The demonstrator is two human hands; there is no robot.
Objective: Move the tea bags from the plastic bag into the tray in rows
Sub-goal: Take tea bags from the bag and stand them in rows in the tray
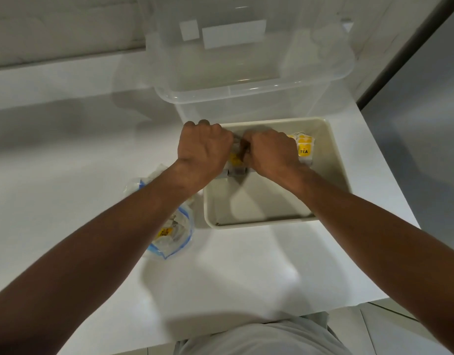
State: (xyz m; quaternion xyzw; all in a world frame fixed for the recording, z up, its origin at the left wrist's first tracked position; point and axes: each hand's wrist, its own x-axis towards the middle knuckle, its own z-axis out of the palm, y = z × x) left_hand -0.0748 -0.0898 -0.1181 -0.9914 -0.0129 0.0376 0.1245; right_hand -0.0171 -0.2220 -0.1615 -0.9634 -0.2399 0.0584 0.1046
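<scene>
2 forearms reach forward. The left hand (204, 149) and right hand (272, 152) sit knuckles-up, nearly touching, fingers curled onto tea bags (235, 161) at the tray's (261, 222) far-left corner. Tagged bags (304, 147) lie far-right. The plastic bag (169, 231) rests left of the tray.

Clear plastic bin (246, 80) on white counter (67, 149), tiled floor (389, 326)

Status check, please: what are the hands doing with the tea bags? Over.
Left hand and right hand hold tea bags over the tray, far left. Placed stack sits far right. Plastic bag holds more. Nothing blocking.
</scene>
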